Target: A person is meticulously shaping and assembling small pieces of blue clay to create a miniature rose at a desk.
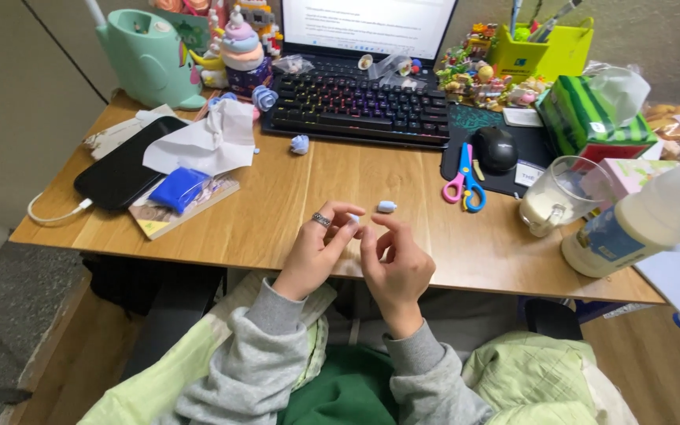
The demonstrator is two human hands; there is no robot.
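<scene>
My left hand (318,252) and my right hand (393,264) meet at the near edge of a wooden desk (277,212), fingertips touching around a tiny pale blue piece (353,219). The left hand wears a ring. Which hand grips the piece I cannot tell. Another small pale blue lump (386,207) lies on the desk just beyond my fingers. A little blue flower shape (299,144) sits farther back, near the keyboard (360,102).
Pink and blue scissors (466,182) and a black mouse (496,149) lie on a mat to the right. A glass mug (558,197), a white bottle (647,224) and a tissue box (592,118) crowd the right side. A tablet (123,165), tissue and a book lie left.
</scene>
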